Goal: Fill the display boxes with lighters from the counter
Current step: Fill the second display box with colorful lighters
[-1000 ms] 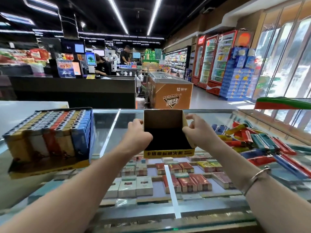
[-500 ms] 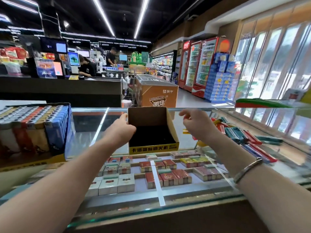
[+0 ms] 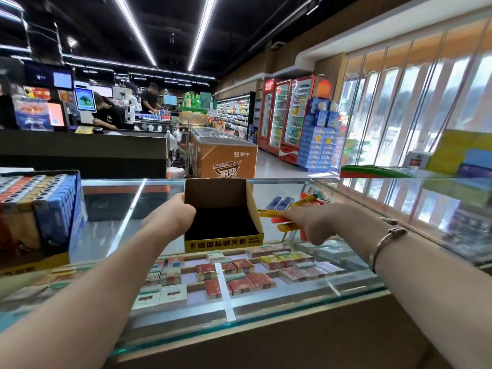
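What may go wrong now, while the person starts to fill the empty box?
1. The right hand closes on several lighters pointing different ways; one may slip onto the glass counter.
2. The empty box is light and only the left hand steadies its left wall; a push may slide it.
3. Crooked lighters may jam in the box.
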Demonstrator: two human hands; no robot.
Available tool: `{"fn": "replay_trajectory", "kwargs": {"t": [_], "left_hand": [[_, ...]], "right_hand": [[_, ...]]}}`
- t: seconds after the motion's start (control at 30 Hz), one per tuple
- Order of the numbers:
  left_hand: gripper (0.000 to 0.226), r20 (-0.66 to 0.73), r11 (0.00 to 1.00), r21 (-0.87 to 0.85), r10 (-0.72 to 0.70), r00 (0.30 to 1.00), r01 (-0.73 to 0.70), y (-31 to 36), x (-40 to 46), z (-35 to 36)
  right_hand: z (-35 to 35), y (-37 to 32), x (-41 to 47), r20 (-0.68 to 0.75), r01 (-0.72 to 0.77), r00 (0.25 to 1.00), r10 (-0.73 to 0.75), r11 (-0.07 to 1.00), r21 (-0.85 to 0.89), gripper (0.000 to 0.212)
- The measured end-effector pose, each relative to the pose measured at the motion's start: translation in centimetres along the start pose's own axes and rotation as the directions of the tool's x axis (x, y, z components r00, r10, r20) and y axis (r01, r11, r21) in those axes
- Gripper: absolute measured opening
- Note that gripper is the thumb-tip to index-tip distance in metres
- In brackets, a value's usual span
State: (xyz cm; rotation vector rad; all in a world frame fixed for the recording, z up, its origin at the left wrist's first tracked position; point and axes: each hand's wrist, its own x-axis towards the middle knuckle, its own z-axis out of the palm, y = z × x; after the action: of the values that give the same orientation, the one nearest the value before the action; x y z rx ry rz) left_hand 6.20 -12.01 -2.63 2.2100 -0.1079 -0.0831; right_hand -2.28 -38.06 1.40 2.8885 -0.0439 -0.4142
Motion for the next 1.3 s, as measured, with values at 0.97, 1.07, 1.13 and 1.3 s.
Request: {"fn": "replay_trajectory", "kwargs": {"t": [0.97,1.07,1.13,1.3], "left_hand": [[0.088,-0.041,0.997,0.075,-0.008,0.999,0.012,0.0,-1.2,-1.5],[0.095,-0.092,0.988,0.139,0.085,0.992,-0.072,1.2,-1.4,-1.6],[0.09,-0.175,0.937,0.209,0.317,0.932,-0.28,1.8,-2.0,-1.8],[0.055,0.003,0.727,0.223,0.665,0.747,-0.649,2.0,-4.1,-2.2]], "right_hand": [[-3.6,-5.7,3.2,-0.793,0.609,0.468,0.39,0.507,0.61,0.028],[-6.7,-8.7,2.8,-0.551,0.7,0.708,0.443,-0.334,0.631,0.019],[-7.1,-10.4,3.2,-0.461,0.58,0.812,0.359,-0.591,0.561,0.014],[-6.0,-11.7,4.3,-0.375,0.369,0.906,0.195,-0.798,0.477,0.02]]}}
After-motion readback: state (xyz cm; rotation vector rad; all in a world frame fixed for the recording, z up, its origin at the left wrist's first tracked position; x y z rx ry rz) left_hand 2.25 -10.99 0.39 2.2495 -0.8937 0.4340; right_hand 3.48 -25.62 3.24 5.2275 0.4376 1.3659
